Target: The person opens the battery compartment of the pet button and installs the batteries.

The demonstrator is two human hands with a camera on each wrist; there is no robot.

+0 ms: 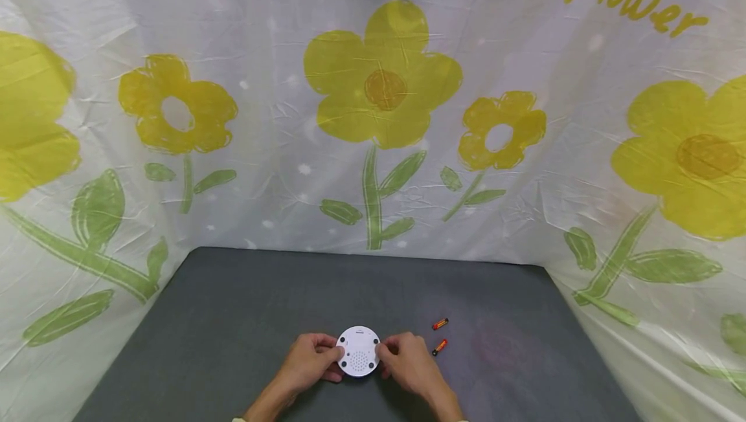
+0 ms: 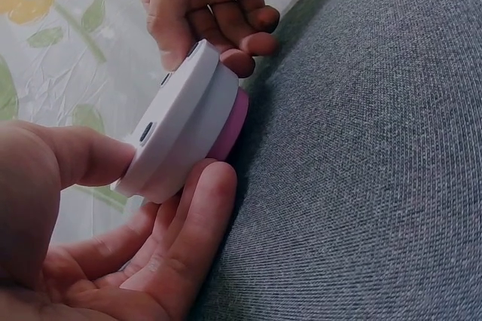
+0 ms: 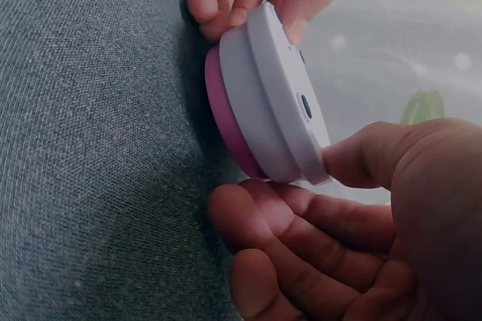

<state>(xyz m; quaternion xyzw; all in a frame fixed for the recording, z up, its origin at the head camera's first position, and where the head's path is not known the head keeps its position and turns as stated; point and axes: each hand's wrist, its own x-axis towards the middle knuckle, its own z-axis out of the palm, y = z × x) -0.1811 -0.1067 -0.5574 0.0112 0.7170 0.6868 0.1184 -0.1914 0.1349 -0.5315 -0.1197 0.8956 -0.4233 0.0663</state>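
A round white device (image 1: pixel 359 349) with dark rubber feet and a patch of small speaker holes faces up, low in the middle of the head view. My left hand (image 1: pixel 307 364) pinches its left edge, thumb on the top face and fingers below the rim. On the opposite edge, my right hand (image 1: pixel 411 365) grips it the same way. Both wrist views show a pink underside (image 2: pixel 232 126) toward the dark cloth. Whether that underside touches the cloth is hard to tell. Two small orange-and-black batteries, one farther back (image 1: pixel 440 323) and one nearer (image 1: pixel 440 347), lie right of my right hand.
Dark grey cloth covers the table (image 1: pixel 262 299). A white curtain (image 1: pixel 262 215) printed with yellow flowers stands along the back and both sides of it.
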